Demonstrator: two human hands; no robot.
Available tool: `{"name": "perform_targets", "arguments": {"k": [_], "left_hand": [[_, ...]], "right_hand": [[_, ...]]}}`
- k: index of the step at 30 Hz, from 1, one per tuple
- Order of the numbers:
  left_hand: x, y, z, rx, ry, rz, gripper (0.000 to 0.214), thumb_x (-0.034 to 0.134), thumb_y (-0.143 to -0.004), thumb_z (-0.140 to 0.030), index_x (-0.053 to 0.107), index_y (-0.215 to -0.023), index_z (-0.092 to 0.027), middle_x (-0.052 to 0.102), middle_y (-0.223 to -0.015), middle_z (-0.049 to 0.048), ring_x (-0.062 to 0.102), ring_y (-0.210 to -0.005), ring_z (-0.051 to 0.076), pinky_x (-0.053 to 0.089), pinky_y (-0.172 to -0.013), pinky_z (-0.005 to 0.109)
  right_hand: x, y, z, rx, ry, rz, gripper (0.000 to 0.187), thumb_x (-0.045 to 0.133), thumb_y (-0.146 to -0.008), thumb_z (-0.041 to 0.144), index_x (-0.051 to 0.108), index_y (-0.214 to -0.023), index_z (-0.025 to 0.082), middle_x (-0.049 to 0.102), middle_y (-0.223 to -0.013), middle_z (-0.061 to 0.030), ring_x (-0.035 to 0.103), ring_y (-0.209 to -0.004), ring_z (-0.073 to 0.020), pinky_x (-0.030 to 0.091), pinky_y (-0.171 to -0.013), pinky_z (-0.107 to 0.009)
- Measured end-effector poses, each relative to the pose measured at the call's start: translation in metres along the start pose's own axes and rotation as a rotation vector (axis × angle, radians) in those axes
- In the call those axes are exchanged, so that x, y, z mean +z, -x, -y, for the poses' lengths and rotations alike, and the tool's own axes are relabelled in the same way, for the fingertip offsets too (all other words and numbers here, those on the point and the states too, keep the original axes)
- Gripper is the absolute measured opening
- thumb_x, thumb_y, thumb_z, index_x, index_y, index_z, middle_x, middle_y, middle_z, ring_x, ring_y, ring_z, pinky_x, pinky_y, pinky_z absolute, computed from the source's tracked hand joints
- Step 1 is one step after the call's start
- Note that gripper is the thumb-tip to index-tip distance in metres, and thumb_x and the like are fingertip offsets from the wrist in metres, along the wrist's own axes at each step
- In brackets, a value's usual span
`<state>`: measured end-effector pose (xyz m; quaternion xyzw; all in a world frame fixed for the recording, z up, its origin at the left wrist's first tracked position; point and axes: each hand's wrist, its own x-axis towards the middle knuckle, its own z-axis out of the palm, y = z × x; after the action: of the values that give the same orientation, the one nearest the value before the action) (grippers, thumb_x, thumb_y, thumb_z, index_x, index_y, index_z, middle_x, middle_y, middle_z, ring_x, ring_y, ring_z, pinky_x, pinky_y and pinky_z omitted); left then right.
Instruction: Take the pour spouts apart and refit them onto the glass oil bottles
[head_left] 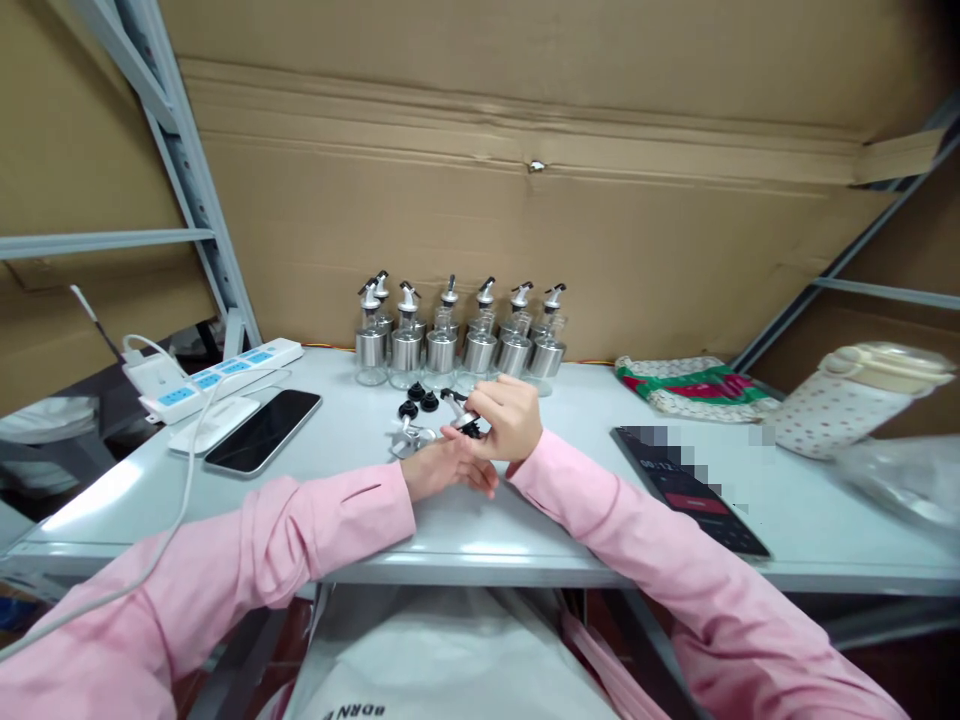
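Both hands meet above the middle of the white table. My right hand [511,412] curls over a silver-and-black bottle pourer spout [462,410], gripping it from above. From below, my left hand [454,466] holds the spout's black lower end between thumb and fingers; the exact grip is partly hidden. Just beyond lie several black ribbed stoppers [418,396]. Silver spout tops [411,440] rest beside my left hand. Behind them stand rows of glass bottles [406,350] with steel sleeves; several carry pourer spouts, while some front bottles at the right show bare necks.
At left are a white power strip [225,378], a phone [264,432] and a white cable running over my left sleeve. A dark tablet [690,490], a patterned cloth bag [694,388], a dotted tumbler [847,405] and clear plastic [911,480] lie at right. Cardboard [525,240] walls the back.
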<state>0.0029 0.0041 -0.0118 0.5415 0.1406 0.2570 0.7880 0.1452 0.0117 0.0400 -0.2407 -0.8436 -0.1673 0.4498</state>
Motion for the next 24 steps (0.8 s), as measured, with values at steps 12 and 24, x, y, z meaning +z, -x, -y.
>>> {"name": "perform_targets", "arguments": {"k": [12, 24], "left_hand": [[0.001, 0.0, 0.0, 0.002, -0.03, 0.006, 0.066, 0.053, -0.068, -0.073, 0.062, -0.078, -0.008, 0.065, -0.075, 0.0103, 0.06, -0.071, 0.022, 0.043, -0.074, 0.036], [0.01, 0.0, -0.004, 0.018, 0.005, -0.127, 0.055, 0.059, -0.065, -0.069, 0.05, -0.069, -0.015, 0.049, -0.058, -0.0019, 0.046, -0.054, 0.012, 0.041, -0.058, 0.029]], "right_hand": [[0.005, 0.016, -0.008, -0.125, 0.116, 0.041, 0.019, 0.046, -0.073, 0.029, 0.051, -0.057, 0.019, 0.046, -0.048, 0.0024, 0.032, -0.044, -0.0099, 0.027, -0.05, -0.024], [-0.001, 0.015, -0.003, -0.167, -0.019, 0.072, 0.025, 0.034, -0.082, 0.017, 0.054, -0.067, 0.017, 0.056, -0.052, -0.0003, 0.038, -0.043, -0.0112, 0.03, -0.049, -0.025]]}}
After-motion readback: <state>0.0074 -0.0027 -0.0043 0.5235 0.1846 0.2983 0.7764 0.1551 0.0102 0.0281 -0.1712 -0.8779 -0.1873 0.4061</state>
